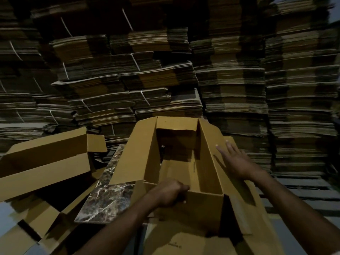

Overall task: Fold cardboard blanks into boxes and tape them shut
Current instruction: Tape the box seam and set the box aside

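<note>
The box (136, 153) stands open in the middle, on a marble slab (110, 196). The left hand (169, 193) grasps its near short edge, fingers curled over it. The right hand (239, 161) lies flat with straight fingers on the right long flap (209, 144), holding nothing. The cardboard is probably light and stiff, bending easily at the creases, so hold near the folds. Another open box (44, 155) lies close at the left and stacks of flat cardboard (230, 80) stand behind, leaving little room at the far side
</note>
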`<state>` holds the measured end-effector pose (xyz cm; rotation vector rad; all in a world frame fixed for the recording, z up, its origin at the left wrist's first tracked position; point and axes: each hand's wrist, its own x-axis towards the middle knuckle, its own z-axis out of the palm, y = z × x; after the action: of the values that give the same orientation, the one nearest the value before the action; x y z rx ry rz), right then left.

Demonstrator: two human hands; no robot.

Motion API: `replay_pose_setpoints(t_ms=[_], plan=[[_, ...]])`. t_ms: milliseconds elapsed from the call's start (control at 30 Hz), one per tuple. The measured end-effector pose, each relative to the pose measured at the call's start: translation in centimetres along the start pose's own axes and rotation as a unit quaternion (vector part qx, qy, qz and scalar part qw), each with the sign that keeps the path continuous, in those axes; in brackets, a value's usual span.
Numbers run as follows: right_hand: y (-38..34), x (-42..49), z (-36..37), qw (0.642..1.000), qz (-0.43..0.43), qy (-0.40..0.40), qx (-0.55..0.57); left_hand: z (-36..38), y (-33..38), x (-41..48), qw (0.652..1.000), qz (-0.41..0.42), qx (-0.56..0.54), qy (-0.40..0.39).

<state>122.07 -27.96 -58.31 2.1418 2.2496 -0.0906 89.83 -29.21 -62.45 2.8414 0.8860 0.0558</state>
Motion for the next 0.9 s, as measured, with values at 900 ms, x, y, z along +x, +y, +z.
replay_pose_setpoints(t_ms=[900], plan=[[-13.2, 1.1, 2.1, 0.986, 0.005, -0.076, 0.149, -0.1, -6.1, -7.2, 0.975, -0.203, -0.011, 0.093]])
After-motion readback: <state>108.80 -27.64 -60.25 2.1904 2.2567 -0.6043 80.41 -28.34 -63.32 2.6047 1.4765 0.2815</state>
